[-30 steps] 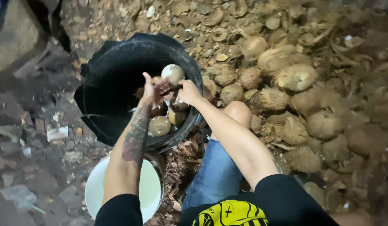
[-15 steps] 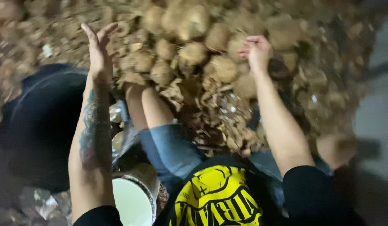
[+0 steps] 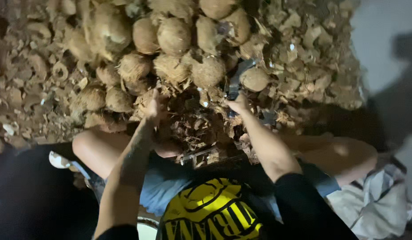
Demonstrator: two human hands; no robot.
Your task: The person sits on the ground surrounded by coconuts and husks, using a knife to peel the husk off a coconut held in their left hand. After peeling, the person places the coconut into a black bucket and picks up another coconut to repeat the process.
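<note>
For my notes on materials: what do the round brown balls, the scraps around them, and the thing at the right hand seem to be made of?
Balls: likely husked coconuts, a matt, fibrous shell with hairy tufts. Scraps: probably broken shell and husk, dry, flaky brown pieces. Thing at the right hand: perhaps metal, dark with glints, but too blurred to be sure.

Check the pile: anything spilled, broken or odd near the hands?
Broken husk scraps are strewn between the knees, up against the coconut pile. The left hand and right hand reach into it. Nothing else stands out.
</note>
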